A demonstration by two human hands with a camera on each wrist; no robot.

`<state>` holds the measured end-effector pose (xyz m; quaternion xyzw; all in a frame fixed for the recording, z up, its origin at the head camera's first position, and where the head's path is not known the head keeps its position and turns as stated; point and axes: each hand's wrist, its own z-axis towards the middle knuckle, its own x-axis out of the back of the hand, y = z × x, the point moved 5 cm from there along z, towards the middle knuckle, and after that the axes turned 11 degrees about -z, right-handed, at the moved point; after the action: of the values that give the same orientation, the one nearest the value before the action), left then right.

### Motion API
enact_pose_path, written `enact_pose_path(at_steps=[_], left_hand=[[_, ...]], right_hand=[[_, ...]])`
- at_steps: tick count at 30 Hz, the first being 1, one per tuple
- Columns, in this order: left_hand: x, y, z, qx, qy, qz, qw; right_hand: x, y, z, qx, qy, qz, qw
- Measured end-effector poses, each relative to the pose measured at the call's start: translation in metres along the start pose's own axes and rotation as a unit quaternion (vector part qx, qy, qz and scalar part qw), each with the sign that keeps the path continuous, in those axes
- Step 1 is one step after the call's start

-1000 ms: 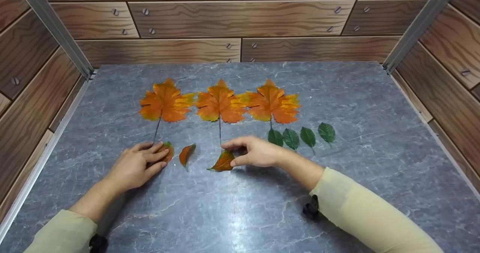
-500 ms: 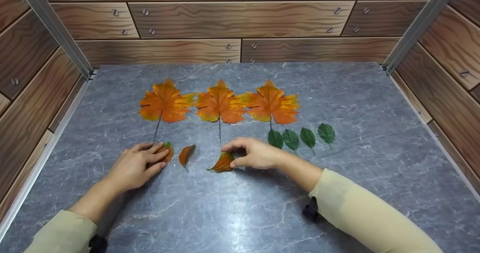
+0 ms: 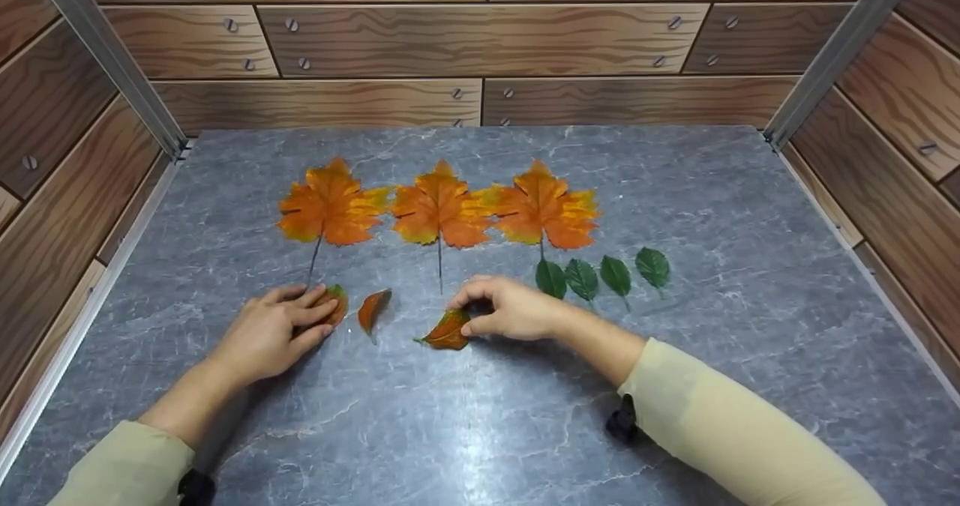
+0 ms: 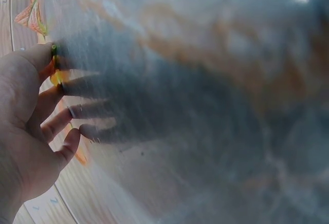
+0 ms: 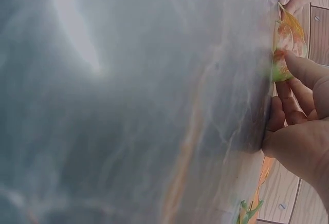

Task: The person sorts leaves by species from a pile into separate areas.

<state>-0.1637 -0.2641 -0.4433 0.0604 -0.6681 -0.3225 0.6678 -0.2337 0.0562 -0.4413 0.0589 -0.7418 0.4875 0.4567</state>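
My right hand (image 3: 514, 309) pinches a curved orange-brown leaf (image 3: 445, 332) with green edges between thumb and index finger, low over the grey tabletop. Its pointed stem end faces left. In the right wrist view the thumb presses on the face of this leaf (image 5: 289, 36). My left hand (image 3: 274, 330) rests with its fingers extended on a similar orange-green leaf (image 3: 341, 305), partly hidden beneath the fingertips. Between the two hands lies another folded orange-brown leaf (image 3: 372, 312), touched by neither.
Three orange maple leaves, left (image 3: 330, 205), middle (image 3: 441, 206) and right (image 3: 544, 206), lie in a row behind the hands, stems toward me. Several small green leaves (image 3: 616, 274) line up at the right. Wood-patterned walls (image 3: 480, 37) enclose the marbled grey table (image 3: 360, 431).
The pinched leaf and my right hand have shifted slightly toward me, away from the middle maple leaf's stem. My left hand stays put.
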Motion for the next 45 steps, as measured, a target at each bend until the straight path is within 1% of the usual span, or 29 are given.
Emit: enact_pose_path(at_steps=[4,7,12,19,23,28,33,38,40,45], left_hand=[[0.0,-0.001,0.001,-0.002,0.003,0.0,1.0],[0.0,-0.002,0.0,0.0,0.006,-0.005,1.0],[0.0,-0.002,0.0,0.003,0.008,-0.012,0.9999],[0.001,-0.003,0.001,0.003,0.005,-0.01,0.9999],[0.002,-0.003,0.0,0.002,0.005,-0.007,1.0],[0.001,-0.004,-0.001,0.001,0.007,-0.007,0.9999],[0.0,-0.004,0.0,0.001,0.007,-0.008,0.9999],[0.0,-0.003,-0.001,-0.001,0.008,-0.006,1.0],[0.0,-0.003,0.0,-0.003,0.008,-0.006,0.9999],[0.0,-0.002,0.0,-0.003,0.007,-0.006,1.0]], right_hand=[[0.0,0.0,0.001,0.007,0.005,-0.006,0.9999],[-0.001,-0.001,0.001,0.009,0.003,0.0,1.0],[0.0,-0.001,0.001,0.001,0.0,0.013,0.9999],[0.0,0.0,0.001,-0.01,-0.006,0.023,0.9997],[-0.001,0.0,0.003,-0.026,-0.002,0.061,0.9978],[-0.002,0.002,0.001,-0.044,0.008,0.122,0.9915],[0.002,0.001,-0.001,-0.048,0.035,0.174,0.9831],[0.006,0.0,-0.001,-0.039,0.057,0.233,0.9701],[0.007,0.0,-0.002,-0.039,0.063,0.238,0.9684],[0.011,-0.003,-0.002,-0.052,0.075,0.226,0.9698]])
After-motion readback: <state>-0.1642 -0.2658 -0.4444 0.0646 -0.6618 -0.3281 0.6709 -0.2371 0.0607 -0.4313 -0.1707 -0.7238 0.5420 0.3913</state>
